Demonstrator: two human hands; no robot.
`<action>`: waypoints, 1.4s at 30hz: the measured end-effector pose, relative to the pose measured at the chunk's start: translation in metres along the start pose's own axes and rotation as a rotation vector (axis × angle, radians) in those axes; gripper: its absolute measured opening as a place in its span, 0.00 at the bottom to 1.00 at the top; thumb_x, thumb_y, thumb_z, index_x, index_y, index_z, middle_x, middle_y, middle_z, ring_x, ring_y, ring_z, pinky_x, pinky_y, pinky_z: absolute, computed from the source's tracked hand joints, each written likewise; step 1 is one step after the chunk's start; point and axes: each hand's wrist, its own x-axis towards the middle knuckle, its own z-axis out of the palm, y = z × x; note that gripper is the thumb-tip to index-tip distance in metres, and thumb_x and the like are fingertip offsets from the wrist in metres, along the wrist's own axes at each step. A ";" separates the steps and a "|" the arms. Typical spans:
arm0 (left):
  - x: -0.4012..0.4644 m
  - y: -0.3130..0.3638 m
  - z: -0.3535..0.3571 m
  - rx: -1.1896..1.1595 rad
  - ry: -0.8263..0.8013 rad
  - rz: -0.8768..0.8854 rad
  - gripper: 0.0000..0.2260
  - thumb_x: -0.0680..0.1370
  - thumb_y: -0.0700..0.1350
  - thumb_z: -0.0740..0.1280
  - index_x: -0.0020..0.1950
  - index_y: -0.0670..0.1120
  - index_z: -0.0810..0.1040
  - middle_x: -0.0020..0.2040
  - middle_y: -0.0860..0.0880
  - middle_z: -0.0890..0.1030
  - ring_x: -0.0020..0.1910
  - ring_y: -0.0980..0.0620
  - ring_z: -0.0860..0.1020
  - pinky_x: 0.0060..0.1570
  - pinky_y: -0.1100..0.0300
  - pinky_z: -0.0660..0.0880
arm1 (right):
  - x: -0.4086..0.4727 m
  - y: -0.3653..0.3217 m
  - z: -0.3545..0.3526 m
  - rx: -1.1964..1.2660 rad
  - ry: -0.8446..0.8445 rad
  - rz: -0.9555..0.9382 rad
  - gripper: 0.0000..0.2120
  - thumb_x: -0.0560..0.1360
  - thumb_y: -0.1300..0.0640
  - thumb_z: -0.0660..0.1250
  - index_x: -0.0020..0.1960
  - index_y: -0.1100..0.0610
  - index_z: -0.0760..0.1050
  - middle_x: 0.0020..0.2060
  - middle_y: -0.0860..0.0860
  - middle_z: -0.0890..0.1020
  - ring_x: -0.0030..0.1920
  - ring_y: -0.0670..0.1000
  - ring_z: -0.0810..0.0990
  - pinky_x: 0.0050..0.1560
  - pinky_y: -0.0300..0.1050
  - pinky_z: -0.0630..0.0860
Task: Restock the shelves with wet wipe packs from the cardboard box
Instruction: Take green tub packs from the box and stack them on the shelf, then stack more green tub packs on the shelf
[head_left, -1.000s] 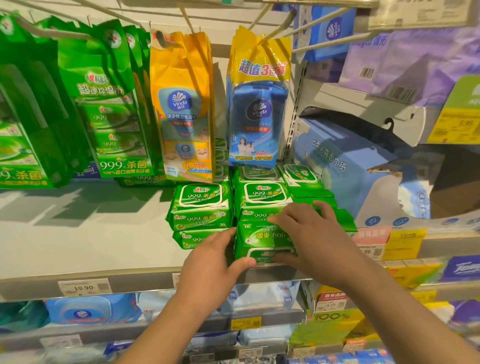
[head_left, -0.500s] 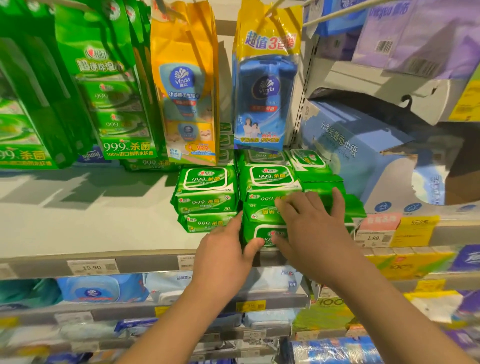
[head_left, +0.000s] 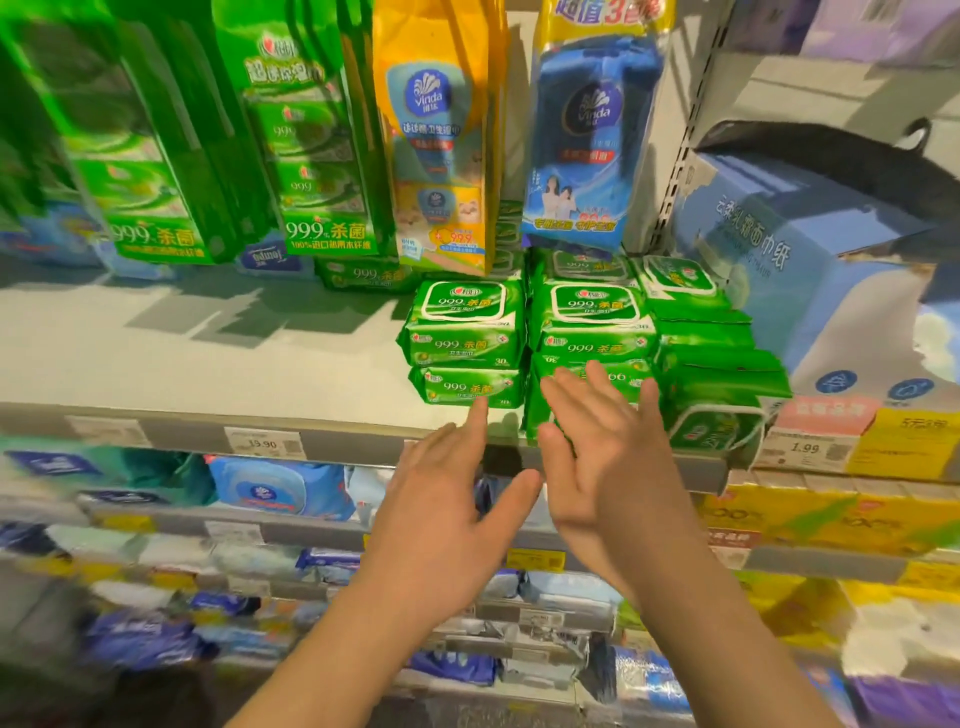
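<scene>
I see both hands in the lower middle of the frame, in front of the shelf (head_left: 208, 358). My left hand (head_left: 441, 525) has its fingers (head_left: 475, 423) straight and spread, holding nothing; the index tip sits at the lower edge of the left stack of wet wipe packs (head_left: 465, 343), though I cannot tell if it touches. My right hand (head_left: 602, 467) is likewise flat, fingers fanned and relaxed, gripping nothing, and it lies in front of the middle stack of wet wipe packs (head_left: 592, 327); contact is unclear.

The green packs stand in the centre of the frame on the shelf, stacked in neighbouring piles that touch side by side. A further pile of green packs (head_left: 711, 364) leans at the right, its bottom pack tilted over the shelf edge. Above them hang a yellow bag (head_left: 441, 130) and a blue bag (head_left: 587, 140), with green multipacks (head_left: 311, 145) in the upper left. A pale blue tissue carton (head_left: 779, 244) sits at the right. A price tag (head_left: 262, 443) marks the shelf edge at lower left of the stacks.
</scene>
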 end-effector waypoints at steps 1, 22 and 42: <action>-0.007 -0.008 -0.005 0.000 -0.001 -0.021 0.38 0.74 0.73 0.50 0.81 0.59 0.46 0.77 0.57 0.63 0.76 0.57 0.56 0.76 0.53 0.57 | -0.002 -0.006 0.002 0.019 -0.023 0.002 0.29 0.81 0.44 0.48 0.74 0.55 0.74 0.74 0.51 0.74 0.80 0.53 0.62 0.80 0.58 0.40; -0.361 -0.250 -0.240 0.265 0.369 -1.015 0.41 0.70 0.77 0.41 0.80 0.58 0.54 0.80 0.59 0.55 0.79 0.46 0.49 0.75 0.38 0.51 | -0.100 -0.401 0.136 0.015 -0.685 -0.259 0.28 0.79 0.29 0.42 0.77 0.31 0.58 0.81 0.37 0.55 0.82 0.48 0.48 0.75 0.76 0.41; -0.601 -0.395 -0.384 0.180 0.765 -1.483 0.40 0.70 0.75 0.43 0.77 0.57 0.61 0.75 0.56 0.65 0.75 0.49 0.58 0.75 0.49 0.58 | -0.187 -0.735 0.309 0.224 -1.076 -0.733 0.27 0.81 0.33 0.53 0.79 0.30 0.52 0.82 0.40 0.52 0.83 0.55 0.49 0.74 0.76 0.46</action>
